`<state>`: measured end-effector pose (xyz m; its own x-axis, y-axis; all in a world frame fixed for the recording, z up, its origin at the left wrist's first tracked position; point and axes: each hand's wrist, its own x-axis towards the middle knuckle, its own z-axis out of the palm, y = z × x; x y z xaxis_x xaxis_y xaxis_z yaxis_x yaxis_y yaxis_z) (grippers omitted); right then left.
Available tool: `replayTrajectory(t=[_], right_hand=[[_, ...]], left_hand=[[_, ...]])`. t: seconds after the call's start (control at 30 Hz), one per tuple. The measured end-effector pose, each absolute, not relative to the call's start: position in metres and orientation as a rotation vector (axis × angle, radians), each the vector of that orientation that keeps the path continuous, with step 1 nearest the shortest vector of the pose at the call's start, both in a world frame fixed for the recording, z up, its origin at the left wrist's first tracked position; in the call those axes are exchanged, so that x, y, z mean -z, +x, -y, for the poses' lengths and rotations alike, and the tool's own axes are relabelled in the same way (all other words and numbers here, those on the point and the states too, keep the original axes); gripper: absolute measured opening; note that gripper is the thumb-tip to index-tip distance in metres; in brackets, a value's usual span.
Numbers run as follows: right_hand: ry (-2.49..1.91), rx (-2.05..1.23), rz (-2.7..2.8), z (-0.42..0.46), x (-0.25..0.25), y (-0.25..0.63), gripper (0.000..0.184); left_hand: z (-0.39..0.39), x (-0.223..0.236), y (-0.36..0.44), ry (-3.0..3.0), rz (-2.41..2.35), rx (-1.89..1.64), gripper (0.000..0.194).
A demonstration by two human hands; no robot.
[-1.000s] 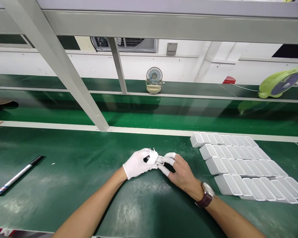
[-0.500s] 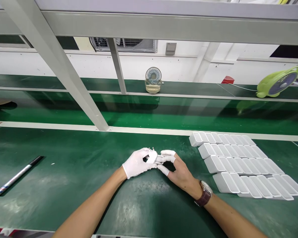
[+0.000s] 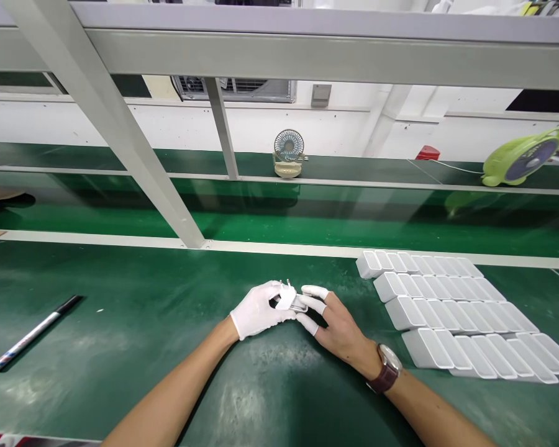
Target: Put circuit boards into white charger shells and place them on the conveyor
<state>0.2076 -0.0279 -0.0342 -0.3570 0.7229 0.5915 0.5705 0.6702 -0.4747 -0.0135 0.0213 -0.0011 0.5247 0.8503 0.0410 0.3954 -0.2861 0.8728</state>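
Over the middle of the green table, my white-gloved left hand (image 3: pixel 261 310) grips a small white plug adapter (image 3: pixel 286 297) with two pins pointing up and away. At its right end shows a rounded, shiny, frame-like part (image 3: pixel 300 304); whether it is a separate piece I cannot tell. My right hand (image 3: pixel 338 326), wearing white finger cots and a wristwatch, closes its thumb and middle finger around that end. Its index finger is raised off the adapter. Fingers of both hands hide part of it.
Several rows of white plastic boxes (image 3: pixel 428 349) stand at the right. A marker-like pen (image 3: pixel 35 333) lies on the green table (image 3: pixel 135 335) at the left. Behind are a slanted grey post (image 3: pixel 135 143), a small beige fan (image 3: pixel 289 152) and a green fan (image 3: pixel 517 158) on a shelf.
The view has tilted slightly, so everything sits a little lower. My right index finger has lifted a bit from the adapter; my left hand keeps its hold.
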Motion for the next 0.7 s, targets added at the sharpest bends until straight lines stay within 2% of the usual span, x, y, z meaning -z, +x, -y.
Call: replayTrajectory(t=[0.7], right_hand=[[-0.951, -0.307, 2.071, 0.0247, 0.0346, 0.2073, 0.05]], left_hand=[[-0.0229, 0.0011, -0.0146, 1.856, -1.017, -0.61, 0.024]])
